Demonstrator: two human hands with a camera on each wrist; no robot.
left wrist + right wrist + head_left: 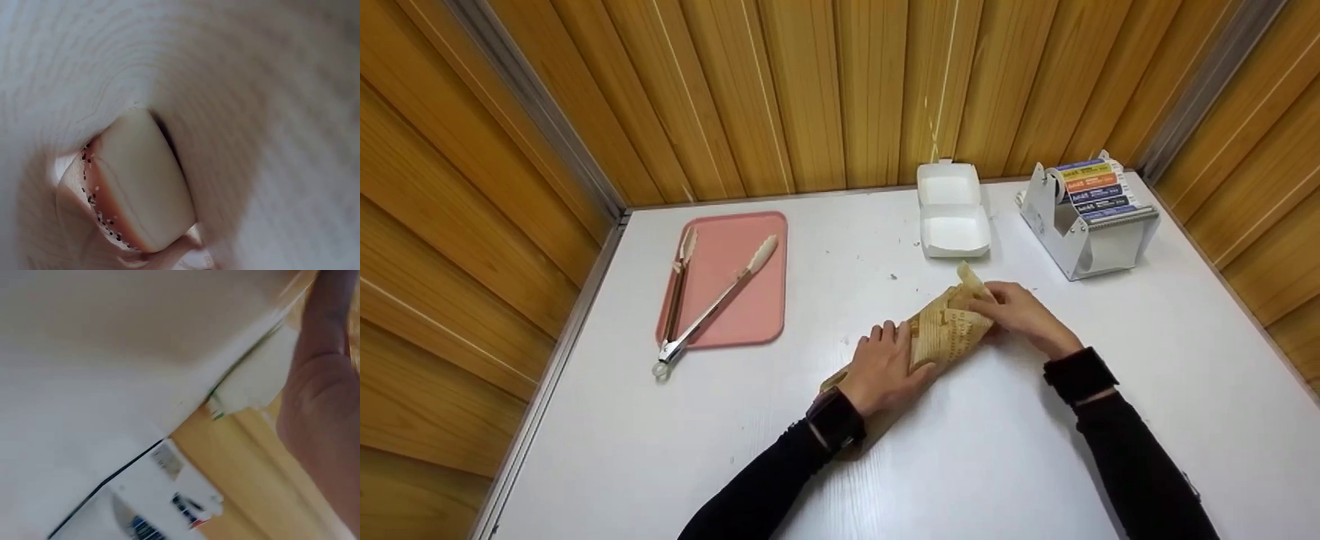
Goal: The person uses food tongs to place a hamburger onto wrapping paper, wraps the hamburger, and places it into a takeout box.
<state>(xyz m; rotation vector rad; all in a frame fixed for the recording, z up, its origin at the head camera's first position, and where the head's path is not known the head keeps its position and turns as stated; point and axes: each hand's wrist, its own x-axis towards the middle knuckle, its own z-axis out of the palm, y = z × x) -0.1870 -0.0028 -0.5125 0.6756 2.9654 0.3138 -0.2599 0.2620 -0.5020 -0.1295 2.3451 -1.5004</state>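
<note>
Wooden plank walls (870, 90) enclose the scene at the back and on both sides. Within them stands a white table (1012, 450), which carries the smaller things. Two dark sleeves (757, 487) reach in over it from the near side.

A flat pink tray (716, 247) with rounded corners lies toward the left of the table. Nearer the middle, a brown printed paper wrap (941, 330), rolled into a long bundle, lies slantwise, one end toward the near left and the other toward the far right, where a pale flap (971, 279) sticks up. In the far right corner stands a metal dispenser (1046, 221). Metal tongs (716, 305) lie spread in a V, mostly on the tray, their hinge end past its near left corner. A white box (956, 229) lies opened out near the back edge, between tray and dispenser.

The left hand (885, 371) rests flat across the wrap, fingers extended and thumb set apart. The right hand (1024, 315) pinches the wrap's far end beside the flap; some of its fingers are hidden. A black band (836, 418) circles each wrist. The left wrist view shows a pale piece (143, 180) with a reddish rim dotted with dark and light specks; I cannot tell what it is. Rolls (1091, 187) with coloured labels sit in the dispenser. Small crumbs (893, 277) dot the table near the box.
</note>
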